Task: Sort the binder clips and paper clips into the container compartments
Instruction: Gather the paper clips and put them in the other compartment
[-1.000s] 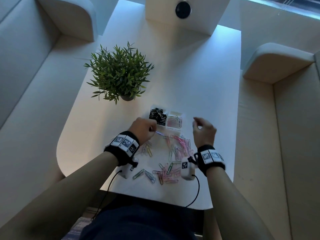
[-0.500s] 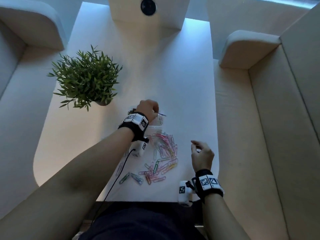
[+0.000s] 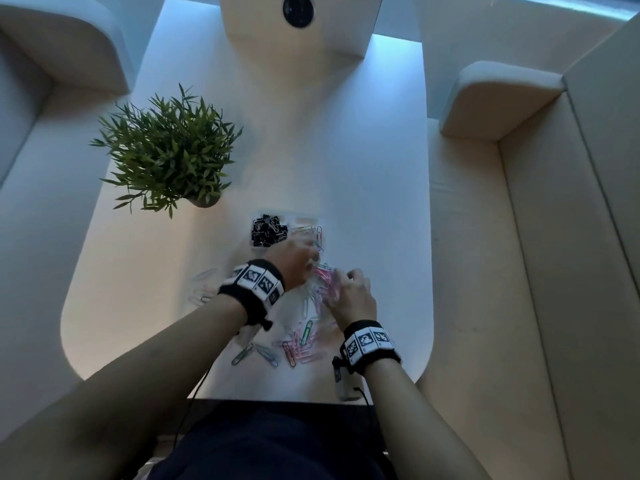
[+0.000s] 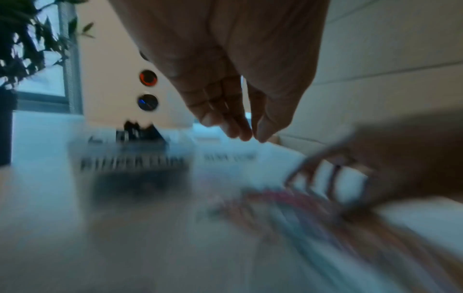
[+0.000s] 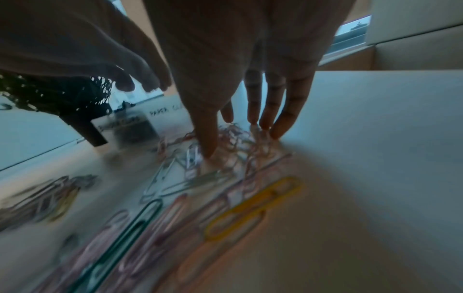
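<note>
A small clear container (image 3: 306,216) sits mid-table. Its left compartment holds black binder clips (image 3: 268,231) and its right one holds a few paper clips (image 3: 313,232). Coloured paper clips (image 3: 304,336) lie scattered in front of it. My left hand (image 3: 308,262) hovers just short of the container, fingers straight and close to the thumb, with nothing held (image 4: 253,136). My right hand (image 3: 343,279) is down on the far end of the pile, thumb and straight fingers touching the clips (image 5: 238,136). Both wrist views are blurred.
A potted green plant (image 3: 166,150) stands at the table's left, behind the container. A few more paper clips (image 3: 202,289) lie left of my left wrist. A white column with a dark round socket (image 3: 298,10) rises at the table's far end. Sofa seats flank both sides.
My left hand has pulled back from over the container toward the pile and no longer holds a clip. My right hand has moved forward and left from the table's right edge onto the pile.
</note>
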